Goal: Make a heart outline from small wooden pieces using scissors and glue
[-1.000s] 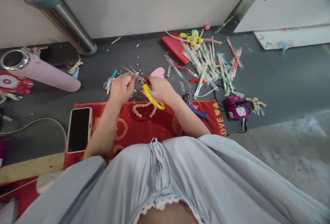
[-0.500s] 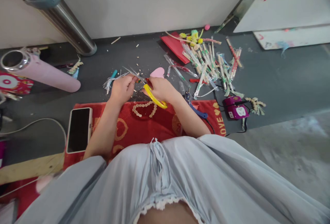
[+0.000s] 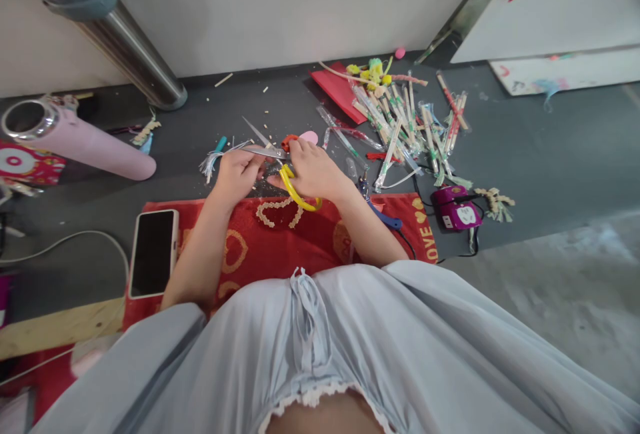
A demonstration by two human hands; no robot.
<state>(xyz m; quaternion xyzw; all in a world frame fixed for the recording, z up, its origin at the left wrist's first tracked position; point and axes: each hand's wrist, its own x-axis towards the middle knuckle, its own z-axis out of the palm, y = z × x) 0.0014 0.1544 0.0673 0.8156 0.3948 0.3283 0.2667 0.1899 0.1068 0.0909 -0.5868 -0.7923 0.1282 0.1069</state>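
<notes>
Scissors with yellow and orange loop handles and steel blades (image 3: 283, 164) sit in the right hand (image 3: 313, 171), fingers through the handles, blades spread apart and pointing left and away. Left hand (image 3: 239, 171) is curled shut, pinching something small right at the blades; too small to tell what it is. Both hands hover over the far edge of a red towel with gold heart print and "LOVE" lettering (image 3: 280, 247), spread on the dark grey floor (image 3: 550, 154).

On the towel, just under the hands: a heart outline made of small tan wooden bits (image 3: 280, 211). White-cased smartphone, screen dark (image 3: 153, 252), lies on the towel's left edge. Blue-handled pliers (image 3: 383, 211) lie by the right wrist. Pink heart-shaped cutout (image 3: 310, 137) is just beyond the right hand's fingers.

Further right: a loose pile of wrapped wooden chopsticks in clear sleeves (image 3: 400, 124), partly over a red flat sheet (image 3: 340, 91). Small magenta glue gun with black cord (image 3: 455, 211) is near the towel's right corner. Pink cylindrical bottle with steel mouth (image 3: 75, 141) lies on its side at far left. Steel pipe (image 3: 130, 54) runs down to the floor by the white wall.
</notes>
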